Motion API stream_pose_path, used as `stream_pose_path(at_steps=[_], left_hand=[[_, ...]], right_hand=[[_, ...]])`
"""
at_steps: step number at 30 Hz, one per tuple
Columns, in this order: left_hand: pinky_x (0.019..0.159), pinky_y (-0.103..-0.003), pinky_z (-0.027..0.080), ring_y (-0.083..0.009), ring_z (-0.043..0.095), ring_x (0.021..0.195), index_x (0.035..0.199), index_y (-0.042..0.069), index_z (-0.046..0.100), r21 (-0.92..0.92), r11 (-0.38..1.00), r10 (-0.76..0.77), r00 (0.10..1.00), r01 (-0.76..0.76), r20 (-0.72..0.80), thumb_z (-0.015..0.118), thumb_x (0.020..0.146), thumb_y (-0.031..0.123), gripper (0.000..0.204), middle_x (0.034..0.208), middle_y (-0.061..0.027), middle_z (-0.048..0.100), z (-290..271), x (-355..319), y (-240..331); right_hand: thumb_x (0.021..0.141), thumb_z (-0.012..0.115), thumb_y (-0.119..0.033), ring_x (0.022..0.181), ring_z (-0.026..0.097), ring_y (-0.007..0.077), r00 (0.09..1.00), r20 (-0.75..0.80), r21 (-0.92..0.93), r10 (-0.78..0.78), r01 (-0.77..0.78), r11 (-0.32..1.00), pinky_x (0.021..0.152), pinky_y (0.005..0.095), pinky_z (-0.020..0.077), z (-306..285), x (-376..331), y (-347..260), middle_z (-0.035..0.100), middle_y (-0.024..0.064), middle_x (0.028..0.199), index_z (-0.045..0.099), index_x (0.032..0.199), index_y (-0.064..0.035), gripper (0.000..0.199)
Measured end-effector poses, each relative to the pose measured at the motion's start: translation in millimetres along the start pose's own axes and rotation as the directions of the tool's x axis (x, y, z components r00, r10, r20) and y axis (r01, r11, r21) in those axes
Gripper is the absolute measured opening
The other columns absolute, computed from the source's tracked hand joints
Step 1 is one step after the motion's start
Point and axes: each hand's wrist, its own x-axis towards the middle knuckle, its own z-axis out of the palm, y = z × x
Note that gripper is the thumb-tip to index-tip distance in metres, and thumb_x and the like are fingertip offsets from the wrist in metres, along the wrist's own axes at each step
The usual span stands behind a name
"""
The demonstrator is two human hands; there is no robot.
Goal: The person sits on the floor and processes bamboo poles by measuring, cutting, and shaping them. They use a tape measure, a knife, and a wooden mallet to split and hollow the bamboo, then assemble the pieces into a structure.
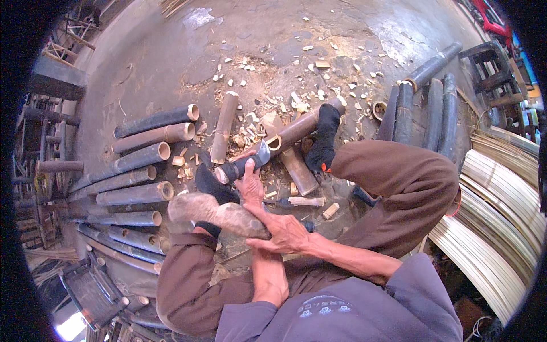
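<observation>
A brown bamboo pole (302, 126) lies slanted across the floor in front of me, a pale notch (274, 142) cut into its upper side. My left hand (250, 185) is closed on a grey metal blade-like tool (262, 154) against the pole beside that notch; its handle is mostly hidden by my fingers. A thick, worn wooden mallet (219, 214) is gripped at its narrow end by my right hand (282, 232), which crosses over my left forearm. My dark-socked right foot (326, 134) rests against the pole, and the left foot (212, 183) is near its lower end.
Several bamboo lengths (142, 157) lie in a row at left, with more (434, 111) at right. Pale chips (248, 134) litter the floor around the pole. Bundled split strips (490, 228) are stacked at far right. A short bamboo piece (224, 126) lies beyond my left foot.
</observation>
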Motion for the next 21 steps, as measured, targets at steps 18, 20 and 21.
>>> stream_pose_path(at_steps=[18,20,21], left_hand=[[0.086,-0.035,0.050,-0.0177,0.062,0.097,0.103,0.009,0.058,0.097,0.994,0.046,0.999,-0.044,-0.019,0.070,0.082,0.005,0.025,0.103,-0.0063,0.066,17.5,-2.9,-16.6],[0.086,-0.037,0.050,-0.0188,0.062,0.098,0.105,0.010,0.058,0.069,0.997,0.030,0.999,-0.027,-0.044,0.070,0.081,0.006,0.027,0.104,-0.0067,0.066,11.3,-3.8,-15.8],[0.087,-0.037,0.050,-0.0194,0.062,0.098,0.105,0.010,0.057,0.054,0.998,0.019,0.998,-0.016,-0.055,0.070,0.081,0.006,0.028,0.104,-0.0069,0.066,8.6,-3.5,-16.1]], right_hand=[[0.084,0.064,-0.048,0.082,0.065,0.0356,0.912,0.108,-0.269,-0.396,0.410,0.871,0.079,0.0413,0.0520,-4.4,48.2,-24.3,0.065,0.0194,0.099,0.035,0.144,-0.0126,0.076],[0.084,0.063,-0.050,0.079,0.066,0.0375,0.976,0.120,-0.323,-0.180,0.210,0.923,0.069,0.0441,0.0533,-21.6,48.0,-22.8,0.066,0.0199,0.094,0.035,0.141,-0.0118,0.073],[0.085,0.062,-0.051,0.077,0.066,0.0385,0.991,0.119,-0.350,-0.065,0.103,0.931,0.064,0.0456,0.0539,-29.3,47.1,-22.7,0.066,0.0202,0.092,0.036,0.140,-0.0114,0.072]])
